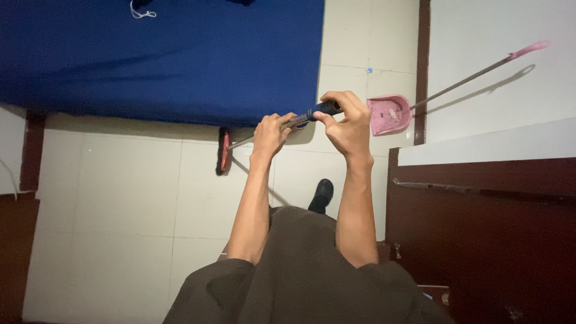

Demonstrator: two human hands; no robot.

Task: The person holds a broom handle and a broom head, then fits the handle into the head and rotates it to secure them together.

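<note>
Both hands were wrapped tight round the broom handle [312,114], left hand [271,133] lower, right hand [347,123] on the dark grip. Its head [224,151] sat by the blue bed [162,60]; a careless swing might've clipped the pink dustpan [389,115].

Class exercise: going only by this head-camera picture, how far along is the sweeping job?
Done: nothing shows as swept; no gathered dirt is visible on the cream tiled floor. In hand: the left hand and right hand both grip the blue-handled broom, its red-and-black head on the tiles by the blue mattress. Left: the pink long-handled dustpan leans unused against the wall.
</note>
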